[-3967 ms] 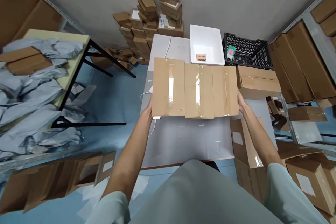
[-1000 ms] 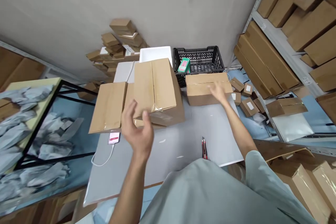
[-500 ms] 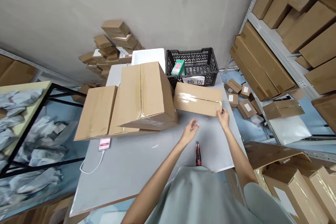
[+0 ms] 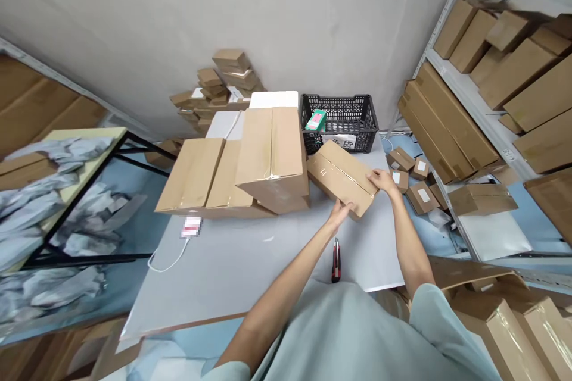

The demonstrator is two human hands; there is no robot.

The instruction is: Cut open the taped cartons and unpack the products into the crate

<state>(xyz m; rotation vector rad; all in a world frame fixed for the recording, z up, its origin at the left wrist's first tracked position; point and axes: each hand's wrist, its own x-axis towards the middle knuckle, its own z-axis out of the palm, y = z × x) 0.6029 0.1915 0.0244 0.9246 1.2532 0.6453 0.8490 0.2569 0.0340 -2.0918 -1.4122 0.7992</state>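
Note:
A long taped cardboard box [image 4: 340, 183] lies at an angle on the grey table [image 4: 232, 268], in front of the black crate [image 4: 340, 114]. My left hand [image 4: 340, 212] grips its near corner. My right hand [image 4: 384, 180] holds its right end. A red utility knife [image 4: 335, 261] lies on the table just below my left hand. To the left, a taller taped box [image 4: 273, 155] rests on top of two flat boxes [image 4: 201, 175].
A white bin [image 4: 273, 99] stands behind the stacked boxes. A phone [image 4: 192, 227] on a white cable lies at the table's left. Small boxes pile against the wall and on the floor at right. Shelves of cartons stand at right. Grey mailers cover a side table at left.
Both hands have closed on the long box and turned it at an angle, nearer to me. Four seconds ago they held the row of flat boxes.

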